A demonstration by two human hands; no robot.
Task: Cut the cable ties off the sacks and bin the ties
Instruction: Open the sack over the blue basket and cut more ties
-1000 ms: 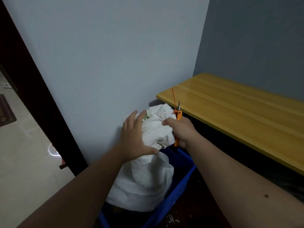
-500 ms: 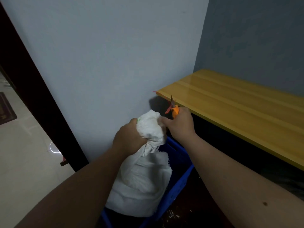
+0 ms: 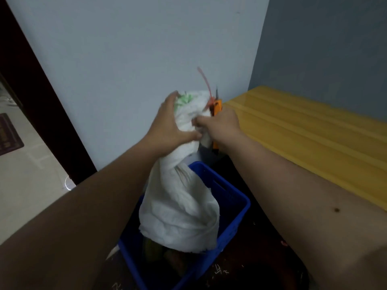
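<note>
Two bare hands met on the gathered neck of a white woven sack [image 3: 178, 208], at about twelve o'clock from centre of view. Left hand [image 3: 169, 130] wrapped round the neck from nine o'clock, thumb pressed across the near side, fingers curled over the bunched top beside a green print. Right hand [image 3: 222, 124] closed from three o'clock, fingers pinching the cloth and folded round orange-handled cutters [image 3: 216, 107], dark blades pointing toward twelve. Thin red plastic cable tie [image 3: 206, 84] stood up from the neck just beside the blades, tail leaning toward eleven; could not tell whether cut or still looped. Sack's body hung down into a blue plastic crate [image 3: 236, 218] at six o'clock, lower edge inside the rim. Long yellow wooden bench [image 3: 303, 130] stretched away at three o'clock, pale wall [image 3: 125, 59] behind at twelve.
</note>
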